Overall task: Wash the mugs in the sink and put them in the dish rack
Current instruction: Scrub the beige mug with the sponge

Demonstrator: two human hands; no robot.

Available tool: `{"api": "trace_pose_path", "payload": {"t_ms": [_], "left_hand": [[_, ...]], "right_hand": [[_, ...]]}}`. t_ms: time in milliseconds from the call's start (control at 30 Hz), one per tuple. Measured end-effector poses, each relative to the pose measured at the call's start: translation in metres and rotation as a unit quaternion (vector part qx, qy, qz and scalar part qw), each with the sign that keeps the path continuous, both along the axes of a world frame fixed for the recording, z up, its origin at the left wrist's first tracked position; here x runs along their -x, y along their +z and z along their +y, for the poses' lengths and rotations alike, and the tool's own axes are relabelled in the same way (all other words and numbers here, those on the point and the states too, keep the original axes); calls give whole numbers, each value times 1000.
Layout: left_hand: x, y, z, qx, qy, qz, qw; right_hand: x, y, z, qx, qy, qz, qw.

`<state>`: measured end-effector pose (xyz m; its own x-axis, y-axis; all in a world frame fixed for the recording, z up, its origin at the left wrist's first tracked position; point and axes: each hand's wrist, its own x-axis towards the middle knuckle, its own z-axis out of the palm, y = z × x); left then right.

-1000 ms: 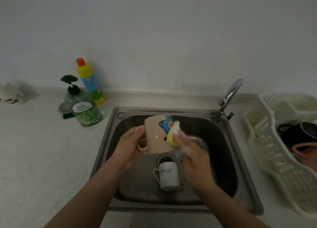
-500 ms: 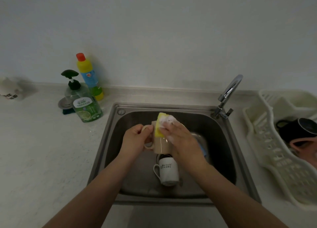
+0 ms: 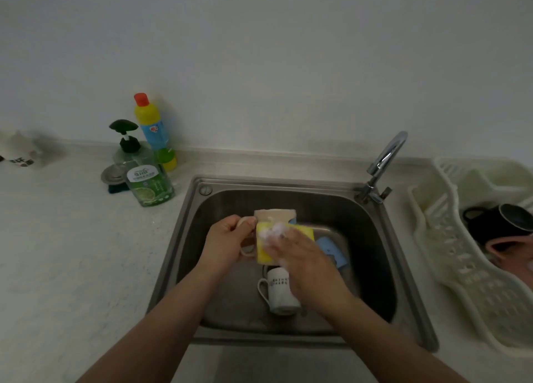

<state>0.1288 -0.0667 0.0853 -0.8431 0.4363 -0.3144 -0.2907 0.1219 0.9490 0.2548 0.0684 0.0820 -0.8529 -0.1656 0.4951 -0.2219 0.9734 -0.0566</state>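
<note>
We see left hand [image 3: 227, 245] gripping handle of beige ceramic mug [image 3: 275, 215] over steel sink [image 3: 403, 255]. Right hand [image 3: 300, 252] presses foamy yellow sponge [image 3: 264, 248] on mug's side. White printed mug [image 3: 281, 294] lies below; black mug [image 3: 501, 221] in cream plastic rack [image 3: 450, 238].

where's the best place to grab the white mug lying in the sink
Take the white mug by its handle. It lies on its side on the sink floor, handle out to the left and clear, while the right hand with the sponge hangs over its right side. So coming from the left, probably with the left hand, looks easiest.
</note>
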Motion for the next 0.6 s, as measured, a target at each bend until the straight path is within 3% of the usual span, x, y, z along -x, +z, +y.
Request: {"api": "trace_pose_path", "payload": {"t_ms": [100,200,267,400,600], "left_hand": [[1,0,1,-48,-2,-41,998],[6,1,-6,-70,-8,-61,996],[9,-2,-8,-71,-20,-75,994],[5,-2,-2,-98,-43,-117,987],[4,-3,-5,-124,-40,-147,981]], "right_hand": [[16,8,13,101,-85,30,991],[-24,-13,5,93,-52,-50,993],[-29,-17,10,106,-35,-48,993],[2,5,17,367,-95,5,925],[-20,6,3,453,-82,-8,887]]}}
